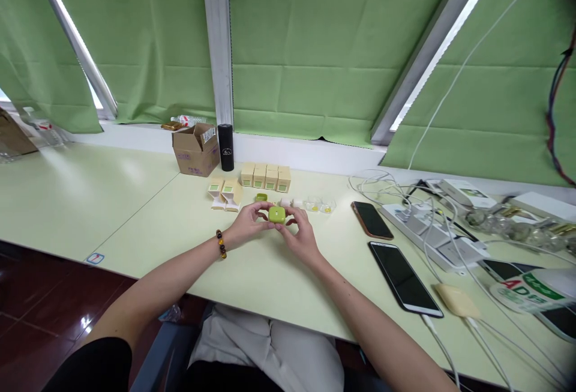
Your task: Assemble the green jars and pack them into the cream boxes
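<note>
Both my hands are closed on a small green earbud case [276,215], held just above the table. My left hand [248,223] grips its left side, and my right hand [302,237] pinches the right side with thumb and fingers. Just behind lies another green piece [261,197], along with small white items [285,202] partly hidden by my fingers. Clear plastic holders [326,205] with yellow bits sit to their right. Two opened cream boxes [231,192] stand behind my left hand. Farther back is a row of several closed cream boxes [265,177].
A cardboard box [197,150] and a black tumbler [225,147] stand by the wall. On the right are two phones [405,278] [372,220], a white power strip [434,239] with tangled cables, a beige case [458,301] and a labelled bottle [535,290].
</note>
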Motion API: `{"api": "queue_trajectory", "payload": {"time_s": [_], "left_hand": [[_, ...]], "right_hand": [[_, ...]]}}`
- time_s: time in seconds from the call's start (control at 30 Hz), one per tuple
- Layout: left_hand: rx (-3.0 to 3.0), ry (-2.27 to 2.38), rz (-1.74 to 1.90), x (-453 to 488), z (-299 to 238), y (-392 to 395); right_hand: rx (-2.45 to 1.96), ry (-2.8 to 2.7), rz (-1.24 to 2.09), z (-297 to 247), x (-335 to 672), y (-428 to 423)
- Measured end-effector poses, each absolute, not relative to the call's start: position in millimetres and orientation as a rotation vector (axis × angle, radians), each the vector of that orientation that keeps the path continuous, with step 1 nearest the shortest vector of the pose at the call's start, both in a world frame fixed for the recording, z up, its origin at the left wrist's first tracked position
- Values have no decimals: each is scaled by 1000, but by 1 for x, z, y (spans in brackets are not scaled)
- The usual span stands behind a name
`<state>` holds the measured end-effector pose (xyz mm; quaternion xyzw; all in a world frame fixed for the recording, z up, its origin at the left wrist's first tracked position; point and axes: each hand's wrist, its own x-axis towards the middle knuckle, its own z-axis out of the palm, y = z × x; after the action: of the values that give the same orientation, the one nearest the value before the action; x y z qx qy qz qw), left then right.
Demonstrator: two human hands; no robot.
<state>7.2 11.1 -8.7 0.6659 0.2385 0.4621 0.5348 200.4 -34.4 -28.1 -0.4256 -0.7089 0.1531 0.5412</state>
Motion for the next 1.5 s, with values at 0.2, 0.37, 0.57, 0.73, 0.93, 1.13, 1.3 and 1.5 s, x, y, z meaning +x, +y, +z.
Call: {"api": "queue_trajectory", "payload": {"time_s": [0.2, 0.37, 0.57, 0.73, 0.93, 1.13, 1.3, 1.5], "left_hand": [[1329, 552, 1335, -6, -7, 29], [1122, 524, 1404, -13, -8, 38], [1065, 453, 1287, -11, -6, 32], [1010, 408, 1287, -10, -4, 31], [902, 401, 1307, -13, -4, 36], [912, 385, 1259, -10, -5, 32], [984, 382, 1176, -5, -4, 22], [997, 359, 1092, -2, -1, 16]], "right_hand": [[-1195, -1808, 145, -37, 208, -22], [-1397, -2030, -212, -38, 209, 4], [-1515, -2186, -424, -28, 188, 40], [-1568, -2182, -370, -28, 173, 57], [-1359, -1966, 1, -30, 180, 41], [-954, -1328, 987, -30, 199, 1], [-886, -1185, 1010, -27, 206, -23], [-856, -1276, 793, -15, 201, -37]]}}
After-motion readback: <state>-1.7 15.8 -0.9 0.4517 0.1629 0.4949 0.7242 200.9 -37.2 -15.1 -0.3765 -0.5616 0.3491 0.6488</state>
